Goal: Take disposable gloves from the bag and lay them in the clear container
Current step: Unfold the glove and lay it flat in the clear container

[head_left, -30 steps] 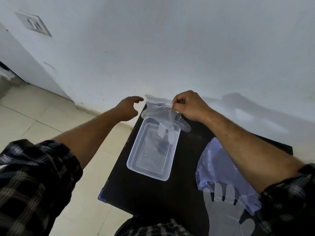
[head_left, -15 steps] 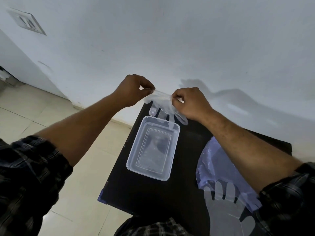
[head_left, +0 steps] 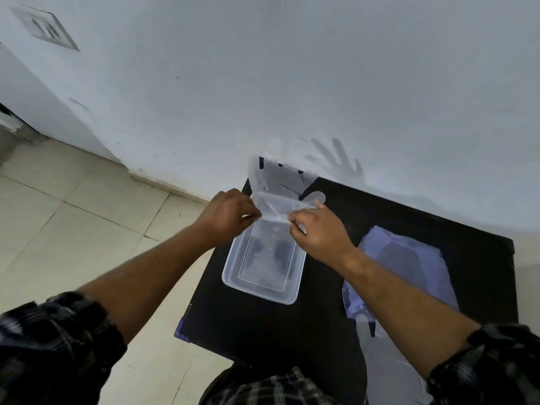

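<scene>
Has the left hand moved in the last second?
Yes. The left hand has come in over the clear container's far end to pinch the glove.

A black table (head_left: 365, 217) carries a clear container (head_left: 263, 270) and, beside it, a bluish bag (head_left: 409, 264).

Thin, see-through plastic film for the glove (head_left: 281, 182), faintly milky and creased, pinched at its cuff over the tub. Clear, smooth, slightly glossy hard plastic for the tub (head_left: 264, 267), with moulded ridges in the base. Dark and matt for the table (head_left: 380, 206) under the tub, smooth with no grain to be told. Soft, bluish, translucent film for the bag (head_left: 409, 267) right of the tub, wrinkled and a little shiny. Woven checked cloth for the sleeves (head_left: 55, 340). Matt painted wall (head_left: 292, 68) behind the tub; pale, smooth tiles (head_left: 73, 229) to its left.
</scene>
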